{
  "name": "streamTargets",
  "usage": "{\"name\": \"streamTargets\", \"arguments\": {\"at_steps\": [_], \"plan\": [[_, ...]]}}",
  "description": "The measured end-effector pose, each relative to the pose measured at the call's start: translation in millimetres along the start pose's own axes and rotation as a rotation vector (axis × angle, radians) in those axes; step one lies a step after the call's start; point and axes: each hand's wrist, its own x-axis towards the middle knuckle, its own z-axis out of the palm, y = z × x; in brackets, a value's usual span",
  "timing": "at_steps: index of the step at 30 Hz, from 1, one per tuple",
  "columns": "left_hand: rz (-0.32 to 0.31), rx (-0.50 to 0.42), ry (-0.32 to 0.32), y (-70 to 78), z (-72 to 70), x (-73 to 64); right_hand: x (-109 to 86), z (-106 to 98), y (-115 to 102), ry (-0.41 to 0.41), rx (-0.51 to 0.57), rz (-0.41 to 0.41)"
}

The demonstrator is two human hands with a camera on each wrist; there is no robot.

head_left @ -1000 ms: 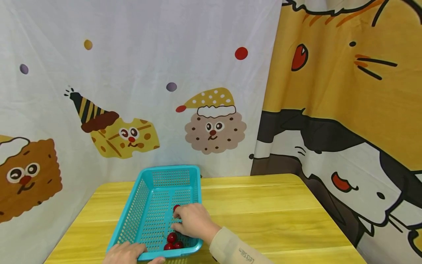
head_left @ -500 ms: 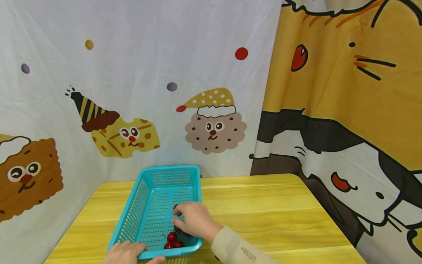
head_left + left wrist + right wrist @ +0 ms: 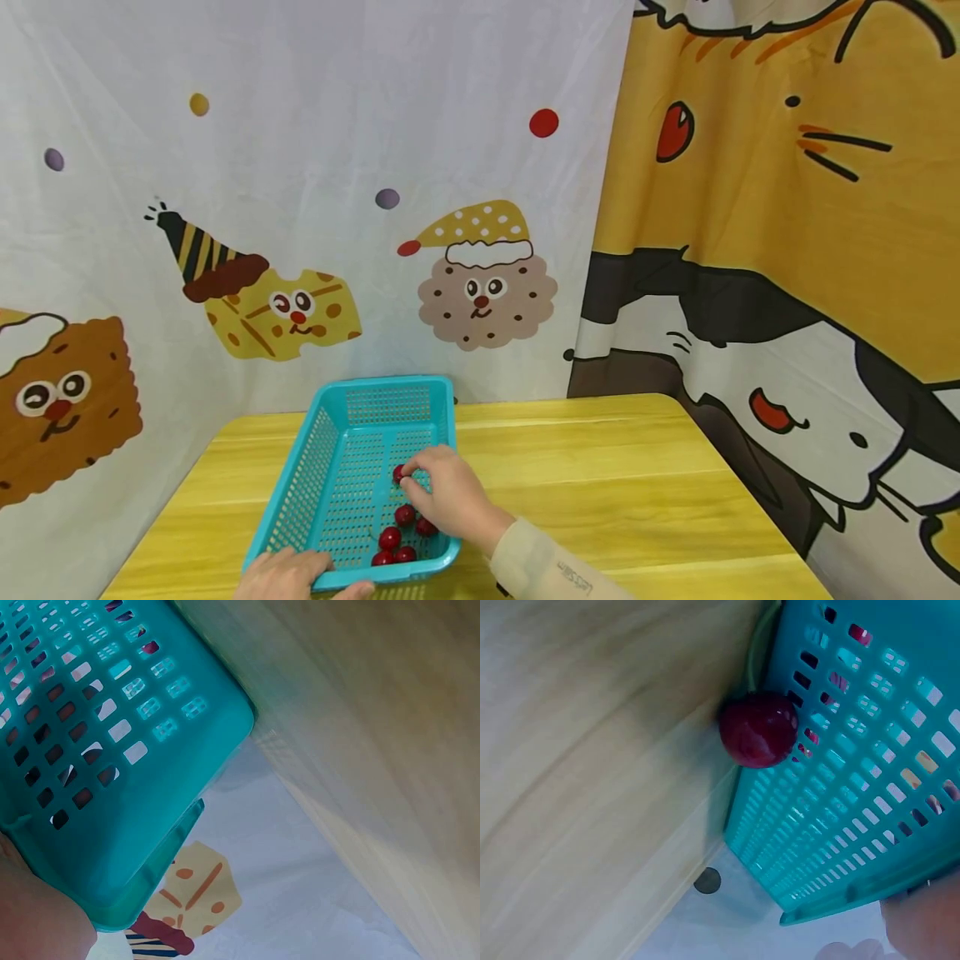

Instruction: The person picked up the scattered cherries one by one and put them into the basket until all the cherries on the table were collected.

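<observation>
A turquoise plastic basket (image 3: 300, 475) with perforated walls stands on the table. My left hand (image 3: 288, 575) grips its near left corner, fingers over the rim. My right hand (image 3: 453, 496) is inside the basket at the right wall, thumb and index finger pinching a dark red cherry (image 3: 398, 474). Below that hand several more cherries (image 3: 389, 538) lie in the near right corner. In the right wrist view, another cherry (image 3: 759, 729) with a green stem lies on the table against the basket's outer wall; most of the right hand is hidden there.
The yellow wood-grain table (image 3: 585, 467) extends to the right of the basket and a little to its left. Behind it hangs a white curtain (image 3: 315, 125) printed with cartoon snacks, with a cat-patterned part (image 3: 750, 208) on the right.
My right hand has shifted slightly up and to the right, uncovering cherries beneath it. The cherry at its fingertips is almost where it was. The left hand keeps its hold on the basket.
</observation>
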Motion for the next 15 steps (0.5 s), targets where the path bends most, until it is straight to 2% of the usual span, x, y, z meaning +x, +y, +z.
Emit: {"name": "streamTargets", "arguments": {"at_steps": [5,8,11,15], "plan": [[-0.016,0.006,-0.107,-1.4,-2.1,1.4,-10.7,-3.6,11.1,0.249,-0.04,0.013],[-0.018,0.006,-0.147,-3.2,-2.4,2.0,-18.9,-10.0,24.6,0.319,-0.047,0.035],[-0.007,0.003,-0.105,-3.4,-1.1,1.6,-29.3,-19.6,39.8,0.303,-0.023,0.087],[0.023,0.003,0.03,-2.6,3.9,-0.1,-47.6,-33.3,57.2,0.188,0.025,0.173]]}}
